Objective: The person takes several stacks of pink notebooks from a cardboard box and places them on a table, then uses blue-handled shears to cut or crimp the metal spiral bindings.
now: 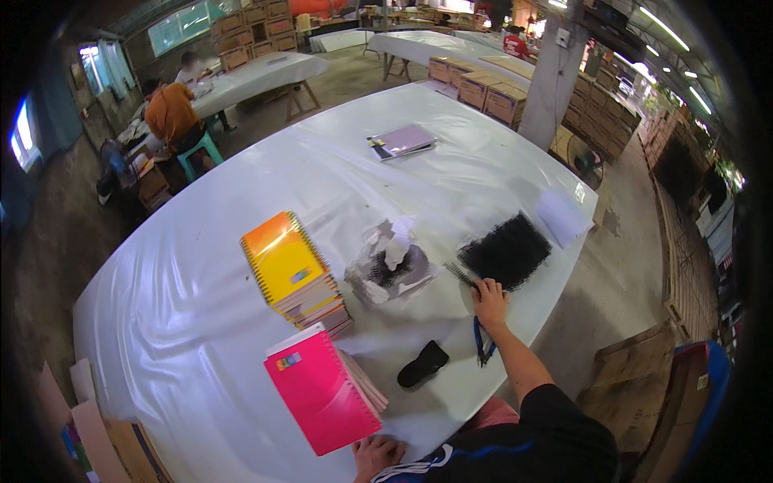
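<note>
My right hand (490,304) reaches to the near edge of a dense pile of black spiral binding coils (506,249). Its fingertips are closed on the end of a black coil (460,274) that sticks out leftward. Blue-handled pliers (482,344) lie just beside that wrist. My left hand (378,456) rests low on the table at the bottom edge of a stack of notebooks with a pink cover (318,390), fingers lying loosely against the tabletop. Beyond the pink stack stands a pile of spiral-bound notebooks with yellow-orange covers (283,259).
A black oblong object (423,364) lies between my hands. Crumpled wrapping with black coils inside (390,266) sits mid-table. Farther off are purple-covered notebooks (403,141); a translucent plastic sheet (563,216) is at the right edge. A pillar (551,84), cartons (491,92) and seated people are beyond.
</note>
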### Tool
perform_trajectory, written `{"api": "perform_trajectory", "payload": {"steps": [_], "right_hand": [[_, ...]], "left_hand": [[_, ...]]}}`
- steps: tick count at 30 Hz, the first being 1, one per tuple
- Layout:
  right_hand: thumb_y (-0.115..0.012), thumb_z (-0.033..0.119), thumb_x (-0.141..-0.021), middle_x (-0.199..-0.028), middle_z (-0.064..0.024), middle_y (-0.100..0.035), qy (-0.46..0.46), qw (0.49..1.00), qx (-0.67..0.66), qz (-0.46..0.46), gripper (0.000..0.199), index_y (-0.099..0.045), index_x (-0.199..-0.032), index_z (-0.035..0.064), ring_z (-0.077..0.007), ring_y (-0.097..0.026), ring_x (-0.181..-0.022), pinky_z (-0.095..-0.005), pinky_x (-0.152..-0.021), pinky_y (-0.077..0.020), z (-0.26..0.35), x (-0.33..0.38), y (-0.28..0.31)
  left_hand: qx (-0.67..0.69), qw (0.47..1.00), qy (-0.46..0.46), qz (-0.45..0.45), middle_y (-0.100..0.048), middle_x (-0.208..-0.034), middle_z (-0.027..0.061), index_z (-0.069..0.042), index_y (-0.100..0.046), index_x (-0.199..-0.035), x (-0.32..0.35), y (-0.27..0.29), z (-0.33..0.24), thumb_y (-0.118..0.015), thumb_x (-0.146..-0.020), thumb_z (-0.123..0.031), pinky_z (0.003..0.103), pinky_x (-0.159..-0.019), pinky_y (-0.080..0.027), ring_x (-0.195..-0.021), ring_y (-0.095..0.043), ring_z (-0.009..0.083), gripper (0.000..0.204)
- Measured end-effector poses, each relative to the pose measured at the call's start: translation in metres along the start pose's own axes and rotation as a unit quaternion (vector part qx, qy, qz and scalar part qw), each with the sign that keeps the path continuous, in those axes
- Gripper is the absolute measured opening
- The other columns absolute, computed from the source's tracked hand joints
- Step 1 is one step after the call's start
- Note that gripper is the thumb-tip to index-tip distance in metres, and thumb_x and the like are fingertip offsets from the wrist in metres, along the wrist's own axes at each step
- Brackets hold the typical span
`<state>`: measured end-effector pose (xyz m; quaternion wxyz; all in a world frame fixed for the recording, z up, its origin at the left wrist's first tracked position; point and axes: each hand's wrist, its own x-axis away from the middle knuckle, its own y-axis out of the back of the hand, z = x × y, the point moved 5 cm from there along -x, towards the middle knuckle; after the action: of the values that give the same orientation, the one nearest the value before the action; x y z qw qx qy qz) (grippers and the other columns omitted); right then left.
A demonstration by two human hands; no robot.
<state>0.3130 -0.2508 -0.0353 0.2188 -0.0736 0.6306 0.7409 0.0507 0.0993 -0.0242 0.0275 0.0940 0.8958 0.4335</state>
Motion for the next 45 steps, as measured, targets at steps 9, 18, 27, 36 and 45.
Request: {"api": "perform_trajectory", "payload": {"steps": [9,18,27,36,45], "right_hand": [[-0.057,0.016,-0.081,-0.098,-0.0049,-0.055,0.039,0.987,0.029,0.155,0.017,-0.060,-0.097,0.0111,-0.0226,-0.056,-0.097,-0.0438,-0.067,-0.0519,-0.026,-0.052,-0.003],[-0.060,0.014,-0.075,-0.088,-0.0027,-0.057,0.183,0.979,-0.034,0.078,0.012,-0.064,-0.086,0.0100,-0.0208,-0.058,-0.094,-0.0385,-0.063,-0.0527,-0.067,-0.069,0.000],[-0.054,0.024,-0.088,-0.086,-0.0034,-0.064,0.238,0.968,-0.033,0.073,0.016,-0.062,-0.088,0.0102,-0.0234,-0.062,-0.088,-0.0416,-0.064,-0.0531,-0.092,-0.077,-0.004],[-0.053,0.020,-0.091,-0.105,-0.0081,-0.057,0.297,0.938,-0.178,-0.003,0.023,-0.057,-0.112,0.0120,-0.0294,-0.060,-0.091,-0.0410,-0.073,-0.0490,-0.073,-0.061,0.058],[-0.073,0.029,-0.075,-0.128,-0.0142,-0.047,0.324,0.874,-0.225,0.283,0.056,-0.054,-0.126,0.0168,-0.0363,-0.059,-0.100,-0.0439,-0.078,-0.0515,-0.015,0.100,0.113]], "left_hand": [[-0.079,0.996,-0.033,-0.005,-0.058,-0.083,0.0066,-0.014,-0.063,-0.071,0.017,-0.006,0.015,-0.068,-0.069,-0.021,0.049,-0.076,-0.038,-0.088,-0.053,0.0331,0.009],[-0.280,0.950,-0.106,-0.082,-0.052,-0.068,0.0098,-0.012,-0.049,-0.065,0.023,-0.008,0.007,-0.061,-0.067,-0.012,0.047,-0.066,-0.037,-0.071,-0.050,0.0321,0.012],[-0.330,0.932,0.018,-0.147,-0.052,-0.070,0.0087,-0.009,-0.055,-0.062,0.015,-0.022,0.021,-0.064,-0.070,-0.023,0.044,-0.067,-0.041,-0.076,-0.052,0.0304,0.019],[-0.159,0.829,0.320,-0.430,-0.053,-0.121,0.0138,-0.003,-0.039,-0.132,0.021,-0.015,0.007,-0.082,-0.055,-0.053,0.045,-0.094,-0.035,-0.114,-0.049,0.0288,0.101],[-0.016,0.903,0.255,-0.345,-0.066,-0.101,0.0096,-0.009,-0.061,-0.109,-0.040,0.014,0.040,-0.084,-0.058,-0.040,0.043,-0.089,-0.041,-0.102,-0.056,0.0306,0.064]]}}
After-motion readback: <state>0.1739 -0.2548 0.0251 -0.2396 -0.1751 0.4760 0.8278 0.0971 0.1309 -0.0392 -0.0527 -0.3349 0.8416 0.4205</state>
